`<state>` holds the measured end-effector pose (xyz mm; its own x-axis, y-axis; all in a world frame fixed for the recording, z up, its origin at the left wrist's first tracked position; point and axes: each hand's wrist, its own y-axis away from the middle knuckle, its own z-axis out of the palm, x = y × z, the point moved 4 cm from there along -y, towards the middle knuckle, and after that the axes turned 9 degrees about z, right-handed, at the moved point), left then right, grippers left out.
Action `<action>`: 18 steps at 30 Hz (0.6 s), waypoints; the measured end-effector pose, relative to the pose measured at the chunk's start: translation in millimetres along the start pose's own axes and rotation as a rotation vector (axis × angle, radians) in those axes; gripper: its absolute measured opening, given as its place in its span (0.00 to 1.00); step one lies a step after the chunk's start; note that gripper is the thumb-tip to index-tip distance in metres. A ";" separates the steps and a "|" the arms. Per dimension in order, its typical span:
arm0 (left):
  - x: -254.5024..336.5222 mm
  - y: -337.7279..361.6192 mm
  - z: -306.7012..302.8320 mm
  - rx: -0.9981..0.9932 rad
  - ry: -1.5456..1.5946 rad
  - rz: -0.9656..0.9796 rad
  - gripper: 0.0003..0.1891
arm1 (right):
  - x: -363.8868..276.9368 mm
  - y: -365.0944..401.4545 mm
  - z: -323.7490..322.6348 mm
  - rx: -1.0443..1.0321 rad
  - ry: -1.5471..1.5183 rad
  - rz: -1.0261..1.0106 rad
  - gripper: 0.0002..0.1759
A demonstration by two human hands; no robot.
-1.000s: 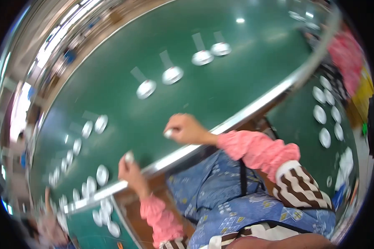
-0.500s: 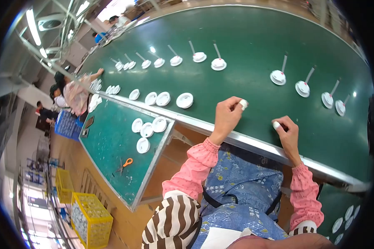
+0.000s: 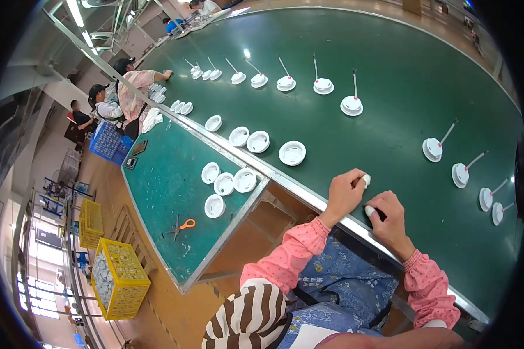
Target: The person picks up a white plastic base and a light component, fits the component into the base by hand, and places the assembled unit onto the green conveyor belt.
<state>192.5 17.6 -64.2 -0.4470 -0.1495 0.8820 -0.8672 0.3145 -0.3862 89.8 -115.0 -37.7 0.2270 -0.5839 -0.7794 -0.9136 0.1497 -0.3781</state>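
Note:
My left hand (image 3: 346,195) is held low over the near side of the green worktop (image 3: 355,41), fingers curled in and thumb pressed to them. Close to its right, my right hand (image 3: 387,215) is also curled, a small gap between the two. White coverings wrap the thumb tips, and I see nothing held in either hand. Nearest my left hand lies a white round dish-shaped part (image 3: 291,153) with small openings. Farther off to the right sits a white round part with a thin stem (image 3: 432,149), apart from both hands.
Several stemmed white parts (image 3: 351,106) line the far side. A green side table (image 3: 157,203) carries several white dishes (image 3: 224,184) and orange-handled scissors (image 3: 186,224). A yellow crate (image 3: 131,291) stands on the floor. A co-worker (image 3: 135,87) reaches onto the worktop at left.
My hands have come closer together, the right one moving left towards the other. The view has turned left, so the table and parts appear shifted right and down.

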 end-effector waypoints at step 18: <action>1.1 0.5 -3.4 -0.025 0.108 -0.133 0.08 | 8.9 -3.5 -15.6 -0.030 -0.134 0.128 0.06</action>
<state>192.4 20.8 -62.5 -0.3017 -0.0900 0.9492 -0.9107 0.3218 -0.2589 89.8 -133.2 -35.5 0.1498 -0.4495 -0.8806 -0.9470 0.1908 -0.2585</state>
